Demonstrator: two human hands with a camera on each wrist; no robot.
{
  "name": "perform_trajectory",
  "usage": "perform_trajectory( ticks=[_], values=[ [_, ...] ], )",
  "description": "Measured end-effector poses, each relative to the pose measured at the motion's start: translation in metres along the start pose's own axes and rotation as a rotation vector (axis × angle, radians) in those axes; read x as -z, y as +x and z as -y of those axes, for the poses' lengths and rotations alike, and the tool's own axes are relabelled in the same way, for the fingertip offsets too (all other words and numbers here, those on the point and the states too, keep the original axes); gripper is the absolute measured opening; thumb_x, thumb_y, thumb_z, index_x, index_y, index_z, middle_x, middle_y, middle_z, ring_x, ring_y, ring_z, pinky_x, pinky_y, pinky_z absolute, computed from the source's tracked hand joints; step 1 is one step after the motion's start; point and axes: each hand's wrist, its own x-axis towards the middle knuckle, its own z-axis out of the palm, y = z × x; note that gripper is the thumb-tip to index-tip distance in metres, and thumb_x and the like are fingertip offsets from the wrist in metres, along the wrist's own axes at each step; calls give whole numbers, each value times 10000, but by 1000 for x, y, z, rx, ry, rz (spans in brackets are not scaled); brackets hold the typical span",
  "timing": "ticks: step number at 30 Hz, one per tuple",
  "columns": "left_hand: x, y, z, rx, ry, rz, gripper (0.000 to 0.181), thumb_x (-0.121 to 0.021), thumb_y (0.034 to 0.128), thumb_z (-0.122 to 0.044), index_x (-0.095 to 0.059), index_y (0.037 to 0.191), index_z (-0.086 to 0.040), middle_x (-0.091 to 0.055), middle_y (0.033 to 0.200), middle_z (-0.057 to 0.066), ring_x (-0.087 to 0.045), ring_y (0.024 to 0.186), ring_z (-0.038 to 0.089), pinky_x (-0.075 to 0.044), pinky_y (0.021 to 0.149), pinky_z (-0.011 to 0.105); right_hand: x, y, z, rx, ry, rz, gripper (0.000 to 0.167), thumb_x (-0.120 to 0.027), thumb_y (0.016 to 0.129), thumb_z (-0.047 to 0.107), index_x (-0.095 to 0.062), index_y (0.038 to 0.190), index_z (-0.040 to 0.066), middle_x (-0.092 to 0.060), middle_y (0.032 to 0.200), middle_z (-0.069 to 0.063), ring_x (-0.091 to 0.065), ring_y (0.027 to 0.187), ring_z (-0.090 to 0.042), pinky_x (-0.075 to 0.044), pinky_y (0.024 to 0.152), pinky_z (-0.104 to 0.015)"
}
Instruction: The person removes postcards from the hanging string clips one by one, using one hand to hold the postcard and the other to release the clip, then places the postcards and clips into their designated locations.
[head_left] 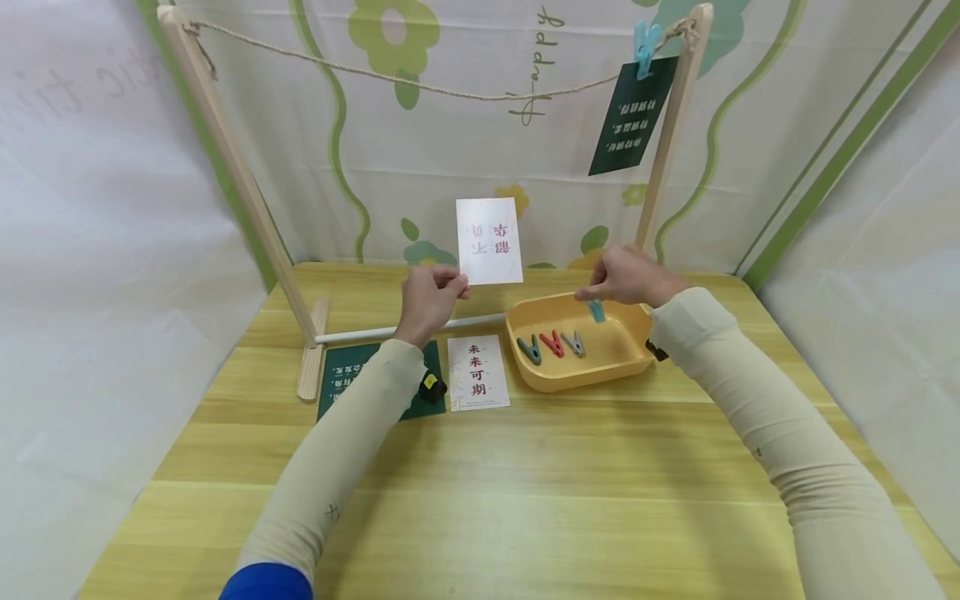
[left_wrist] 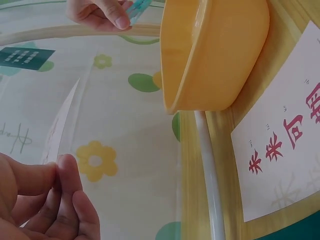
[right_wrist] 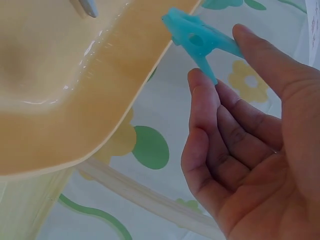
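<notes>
My left hand (head_left: 431, 302) pinches the lower corner of a white card (head_left: 489, 242) with red characters, held up above the table; the left wrist view shows that card (left_wrist: 61, 125) nearly edge-on between thumb and fingers (left_wrist: 70, 185). Over the yellow tray (head_left: 577, 379), my right hand (head_left: 630, 275) holds a light blue clothespin (head_left: 596, 311). In the right wrist view the thumb and index finger grip the handles of this clothespin (right_wrist: 192, 37). Inside the tray lie a dark green clip (head_left: 529, 350), a red clip (head_left: 552, 343) and a grey clip (head_left: 574, 343).
A rope (head_left: 450, 90) hangs between two wooden posts; near its right end a blue clothespin (head_left: 645, 48) holds a dark green card (head_left: 633, 117). Another white card (head_left: 478, 372) and a dark green card (head_left: 348, 367) lie on the table (head_left: 540, 483). A white rod (head_left: 360, 335) runs behind them.
</notes>
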Motion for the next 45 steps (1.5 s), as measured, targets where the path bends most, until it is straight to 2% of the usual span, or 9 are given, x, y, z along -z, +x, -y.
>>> perform_trajectory(
  ticks=[7,16,22,26,31,36,39,45],
  values=[
    [1,-4,2,16,-13,1,182,-680,1039,-125,-763,1164,-20,-781,1083,168,-772,1021,314,-590,864,325,-5,3,-5,8,-13,10,361,-814,934,411,-799,762,94,-746,719,-18,-517,617,-131,-422,553,-273],
    [-1,-10,6,32,-25,6,187,-677,1040,-117,-757,1175,-16,-778,1064,144,-769,1031,335,-628,942,451,-10,5,-7,-2,-39,34,366,-817,931,405,-791,756,85,-704,679,-17,-486,602,-124,-387,539,-256],
    [-1,-14,8,32,-18,8,165,-679,1039,-123,-780,1138,-37,-783,1052,144,-760,1026,336,-623,870,386,-12,7,-8,-7,-52,55,407,-809,937,410,-772,714,72,-613,585,27,-407,544,-89,-344,520,-240],
    [-1,-18,10,34,-11,18,156,-685,1036,-125,-787,1126,-49,-785,1046,137,-750,1058,364,-592,834,328,-12,7,-8,-11,-52,63,400,-808,941,389,-765,715,62,-599,580,14,-385,538,-89,-333,521,-243],
    [-1,-21,12,45,-9,24,168,-687,1035,-128,-776,1149,-42,-785,1060,138,-757,1064,351,-611,900,368,-13,8,-8,-7,-49,68,389,-805,944,374,-773,732,50,-644,608,-26,-385,537,-89,-335,523,-245],
    [0,-23,11,49,-5,23,169,-685,1037,-130,-774,1151,-41,-786,1060,140,-769,1005,284,-619,947,396,-14,8,-8,-3,-49,73,415,-811,938,375,-732,657,80,-552,540,39,-356,516,-80,-321,515,-243],
    [1,-24,11,58,-5,26,169,-684,1038,-133,-773,1152,-47,-786,1069,148,-766,987,259,-616,941,386,-15,8,-8,-3,-49,78,427,-813,937,372,-711,632,90,-548,530,44,-351,506,-77,-317,508,-240],
    [3,-29,12,74,-28,49,165,-675,1042,-121,-769,1147,-36,-777,1079,173,-758,1033,339,-613,916,391,-18,11,-10,-15,-37,103,424,-807,942,363,-706,637,87,-553,539,47,-357,500,-67,-309,497,-226]
  ],
)
